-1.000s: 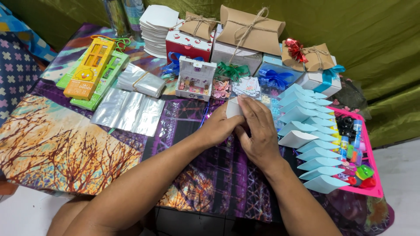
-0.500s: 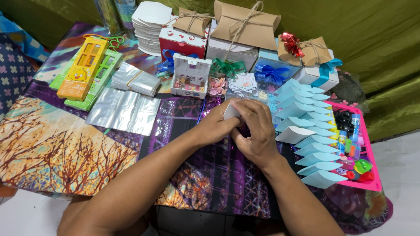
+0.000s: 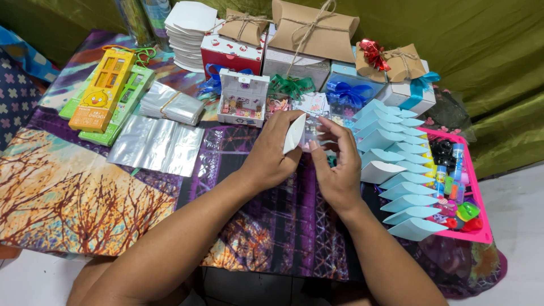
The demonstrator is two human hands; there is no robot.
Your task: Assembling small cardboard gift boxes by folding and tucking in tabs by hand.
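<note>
My left hand (image 3: 272,154) grips a small white pillow-shaped box (image 3: 294,134), held upright above the patterned cloth. My right hand (image 3: 338,164) is just to its right, fingers curled at the box's open side; whether something small sits between the fingertips I cannot tell. Both hands hover near the middle of the table, in front of a small open white box of trinkets (image 3: 242,97).
A row of several light-blue pillow boxes (image 3: 396,170) runs along the right beside a pink tray (image 3: 479,215) of small colourful items. Clear plastic bags (image 3: 158,144), yellow and green toy packs (image 3: 105,90), gift boxes with bows (image 3: 317,54) and stacked white boxes (image 3: 190,28) fill the back.
The hands have parted a little and the white box now stands upright and visible in my left hand. Earlier both hands were closed over it.
</note>
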